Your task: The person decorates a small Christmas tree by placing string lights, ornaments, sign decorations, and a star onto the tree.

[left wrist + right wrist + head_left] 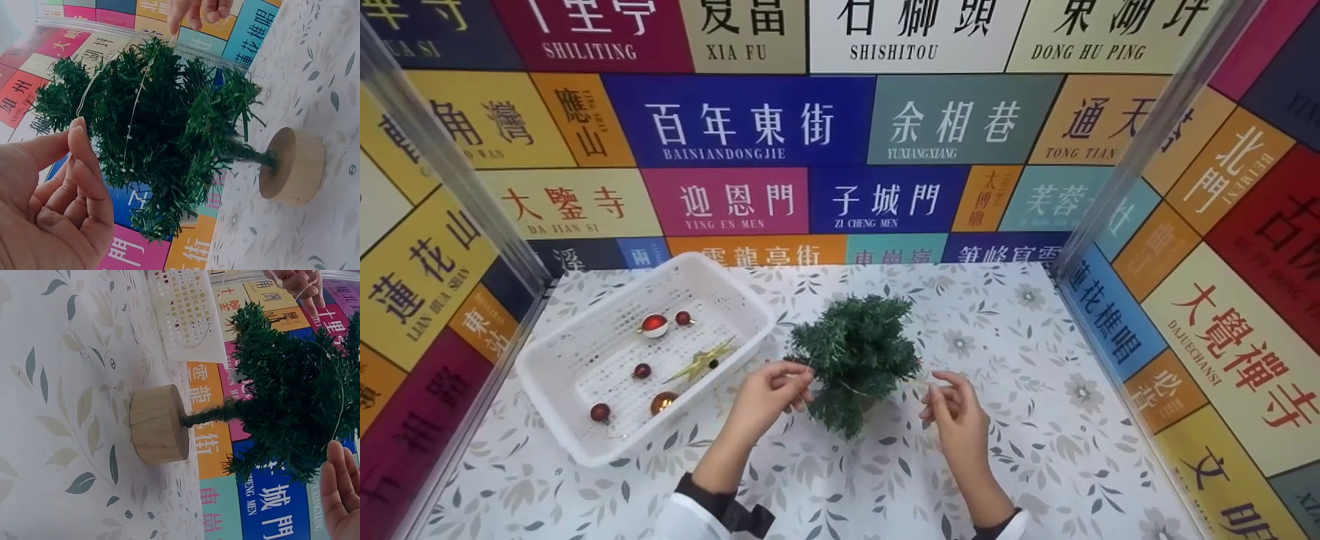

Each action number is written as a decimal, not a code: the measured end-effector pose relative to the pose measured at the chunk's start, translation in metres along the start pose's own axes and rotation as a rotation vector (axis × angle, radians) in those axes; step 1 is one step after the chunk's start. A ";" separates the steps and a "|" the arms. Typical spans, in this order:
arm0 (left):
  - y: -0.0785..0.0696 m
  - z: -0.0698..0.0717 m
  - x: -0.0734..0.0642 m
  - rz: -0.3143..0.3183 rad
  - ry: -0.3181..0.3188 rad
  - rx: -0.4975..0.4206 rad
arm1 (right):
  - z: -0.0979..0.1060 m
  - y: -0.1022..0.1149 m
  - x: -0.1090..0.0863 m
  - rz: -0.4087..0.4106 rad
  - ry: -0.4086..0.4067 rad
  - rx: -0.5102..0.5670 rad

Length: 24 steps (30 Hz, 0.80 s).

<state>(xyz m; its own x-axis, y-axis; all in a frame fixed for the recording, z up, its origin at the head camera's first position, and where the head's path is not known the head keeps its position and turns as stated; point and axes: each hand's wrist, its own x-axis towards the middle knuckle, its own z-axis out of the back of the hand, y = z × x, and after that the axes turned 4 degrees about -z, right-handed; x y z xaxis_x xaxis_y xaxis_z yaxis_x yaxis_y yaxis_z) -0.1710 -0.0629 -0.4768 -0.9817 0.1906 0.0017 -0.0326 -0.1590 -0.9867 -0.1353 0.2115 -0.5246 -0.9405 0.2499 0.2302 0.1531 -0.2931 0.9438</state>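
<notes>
A small green artificial Christmas tree (851, 352) stands upright between both hands on a round wooden base (306, 163). A thin fairy-light wire (129, 132) with tiny bead-like bulbs lies across its branches. On the tree's left side, my left hand (771, 394) pinches a strand of that wire between thumb and forefinger. Over on the right, my right hand (958, 416) holds another part of the wire (341, 399) at its fingertips, a little away from the branches. Foliage hides part of the wire's path.
Left of the tree is a white perforated plastic basket (547, 412). Inside lie a red-and-white ball (654, 325), several small red balls (642, 370), a gold ball (664, 403) and a gold star (701, 364). Sign-patterned panels enclose the leaf-print table (1020, 465).
</notes>
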 end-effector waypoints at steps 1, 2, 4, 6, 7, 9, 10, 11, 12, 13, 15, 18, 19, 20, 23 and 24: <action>0.000 -0.001 -0.001 -0.001 0.002 -0.009 | -0.002 0.000 -0.006 0.067 -0.017 -0.017; 0.000 -0.001 -0.001 0.002 0.004 -0.022 | -0.003 0.000 -0.012 0.140 -0.027 -0.038; 0.001 -0.003 -0.003 0.006 0.007 -0.041 | -0.008 0.001 -0.026 0.281 -0.001 -0.085; 0.001 -0.004 -0.004 0.019 0.011 -0.056 | -0.013 0.003 -0.040 0.370 0.096 -0.121; 0.002 -0.004 -0.004 0.024 0.014 -0.061 | -0.015 0.004 -0.046 0.391 0.169 -0.134; 0.002 -0.005 -0.004 0.027 0.018 -0.061 | -0.018 0.008 -0.056 0.377 0.328 -0.147; 0.002 -0.005 -0.005 0.027 0.019 -0.060 | -0.020 0.010 -0.060 0.354 0.395 -0.152; 0.002 -0.005 -0.005 0.026 0.019 -0.057 | -0.021 0.013 -0.063 0.330 0.446 -0.156; 0.002 -0.006 -0.005 0.022 0.020 -0.053 | -0.022 0.015 -0.064 0.302 0.485 -0.154; 0.002 -0.006 -0.005 0.017 0.021 -0.046 | -0.022 0.018 -0.065 0.270 0.514 -0.150; 0.003 -0.008 -0.005 0.002 0.026 -0.032 | -0.021 0.023 -0.066 0.221 0.543 -0.139; 0.004 -0.012 -0.006 -0.018 0.037 -0.011 | -0.018 0.027 -0.065 0.153 0.567 -0.098; 0.005 -0.013 -0.008 -0.022 0.041 -0.002 | -0.016 0.028 -0.065 0.142 0.571 -0.089; 0.006 -0.014 -0.009 -0.027 0.046 0.011 | -0.015 0.029 -0.065 0.143 0.570 -0.085; 0.009 -0.016 -0.017 -0.023 0.052 0.059 | -0.010 0.030 -0.064 0.157 0.558 -0.073; 0.010 -0.016 -0.020 -0.015 0.052 0.075 | -0.009 0.030 -0.064 0.168 0.550 -0.072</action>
<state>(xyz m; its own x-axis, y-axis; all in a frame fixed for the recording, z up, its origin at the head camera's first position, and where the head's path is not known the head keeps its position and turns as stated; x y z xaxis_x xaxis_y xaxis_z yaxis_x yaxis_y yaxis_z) -0.1483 -0.0524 -0.4893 -0.9700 0.2430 0.0065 -0.0635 -0.2273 -0.9717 -0.0727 0.1786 -0.5130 -0.9273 -0.3163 0.2003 0.3113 -0.3540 0.8819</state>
